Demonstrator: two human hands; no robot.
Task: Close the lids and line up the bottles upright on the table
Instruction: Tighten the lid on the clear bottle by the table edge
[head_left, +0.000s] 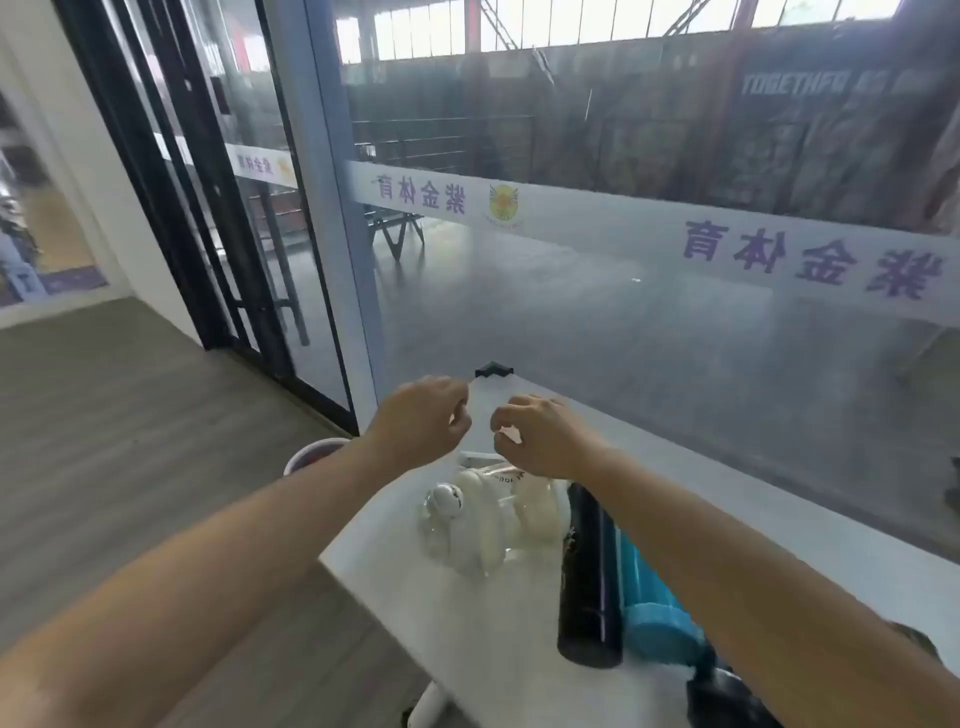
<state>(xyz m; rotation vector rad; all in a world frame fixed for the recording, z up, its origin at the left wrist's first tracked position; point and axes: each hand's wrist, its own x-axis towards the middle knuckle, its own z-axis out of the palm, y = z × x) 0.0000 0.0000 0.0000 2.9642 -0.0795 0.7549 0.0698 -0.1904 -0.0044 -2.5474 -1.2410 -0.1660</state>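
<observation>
**Hands raised over bottles lying on the desk**

Both hands are held in the air above the far end of the white desk (467, 649), close together but apart. The left hand (423, 418) is seen with its fingers curled into a loose fist, nothing visible in it. The right hand (540, 436) is also curled; something small and pale shows at its fingers, but whether it is gripped cannot be told.

The black bottle (589, 577) is laid on its side on the desk. Just right of the black bottle, touching it, a blue bottle (654, 618) is laid alongside. Left of the black bottle, a clear bottle (483, 525) with cream-coloured parts is also lying down, below the hands. A glass wall (675, 338) is seen behind the black bottle.
</observation>
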